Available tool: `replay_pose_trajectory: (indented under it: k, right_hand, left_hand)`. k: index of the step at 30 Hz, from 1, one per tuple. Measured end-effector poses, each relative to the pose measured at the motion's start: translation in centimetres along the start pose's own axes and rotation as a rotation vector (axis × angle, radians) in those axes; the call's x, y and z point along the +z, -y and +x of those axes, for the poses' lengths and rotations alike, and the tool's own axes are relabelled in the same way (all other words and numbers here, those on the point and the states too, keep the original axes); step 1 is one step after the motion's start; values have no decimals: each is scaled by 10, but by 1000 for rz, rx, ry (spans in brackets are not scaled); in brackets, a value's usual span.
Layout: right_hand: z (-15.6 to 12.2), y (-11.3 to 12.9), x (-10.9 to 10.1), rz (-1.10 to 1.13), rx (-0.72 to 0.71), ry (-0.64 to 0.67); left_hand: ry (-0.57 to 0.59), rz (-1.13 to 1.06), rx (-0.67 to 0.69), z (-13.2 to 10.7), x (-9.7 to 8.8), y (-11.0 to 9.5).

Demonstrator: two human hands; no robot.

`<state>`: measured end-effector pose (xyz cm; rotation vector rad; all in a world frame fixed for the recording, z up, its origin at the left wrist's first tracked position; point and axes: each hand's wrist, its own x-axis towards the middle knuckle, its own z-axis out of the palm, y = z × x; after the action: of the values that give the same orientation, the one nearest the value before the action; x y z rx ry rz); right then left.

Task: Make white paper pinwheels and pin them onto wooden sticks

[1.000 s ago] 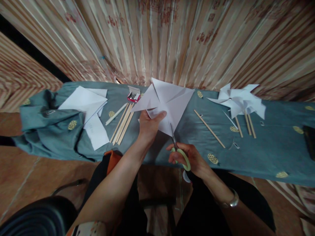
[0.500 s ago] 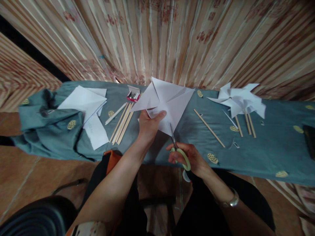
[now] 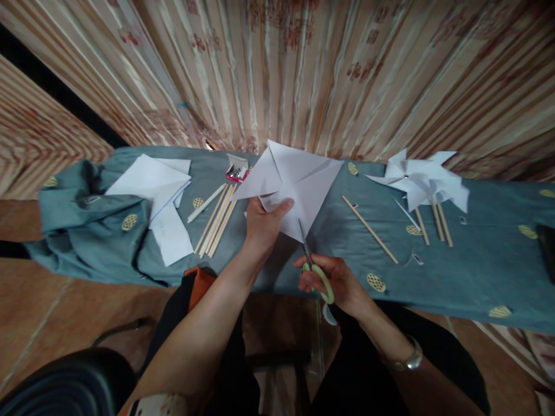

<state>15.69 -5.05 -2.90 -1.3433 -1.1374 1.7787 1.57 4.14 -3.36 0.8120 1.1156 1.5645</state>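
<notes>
My left hand (image 3: 265, 222) pinches a square sheet of white paper (image 3: 306, 179), thumb on top and fingers beneath. Slits run from the sheet's corners toward its middle. In my right hand (image 3: 332, 280) is a pair of scissors (image 3: 319, 277) with pale green handles. Its blades lie at the paper's near corner, pointing toward the centre. To the right, finished paper pinwheels (image 3: 427, 173) lie overlapping, with wooden sticks (image 3: 439, 222) showing beneath them. One loose stick (image 3: 369, 229) rests between them and my right hand.
On the left are white paper sheets (image 3: 145, 180), a white pen (image 3: 207, 203), several wooden sticks (image 3: 220, 222) and a small open box of metal pins (image 3: 237, 171). A green cloth (image 3: 459, 277) covers the narrow table. A pleated curtain (image 3: 303, 75) hangs behind it; a dark stool (image 3: 69, 381) stands lower left.
Both hands keep nearly the same pose on the paper and scissors. The scissor blades appear slightly more closed at the near corner. The whole view has shifted slightly.
</notes>
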Motion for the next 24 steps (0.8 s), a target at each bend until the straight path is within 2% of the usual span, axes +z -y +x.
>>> replay_pose_trajectory:
  k: [17, 24]
  right_hand:
    - [3, 2, 4, 79, 104, -36]
    - [4, 0, 5, 42, 60, -68]
  left_hand:
    - [15, -17, 42, 1, -1, -3]
    - [13, -4, -30, -2, -1, 0]
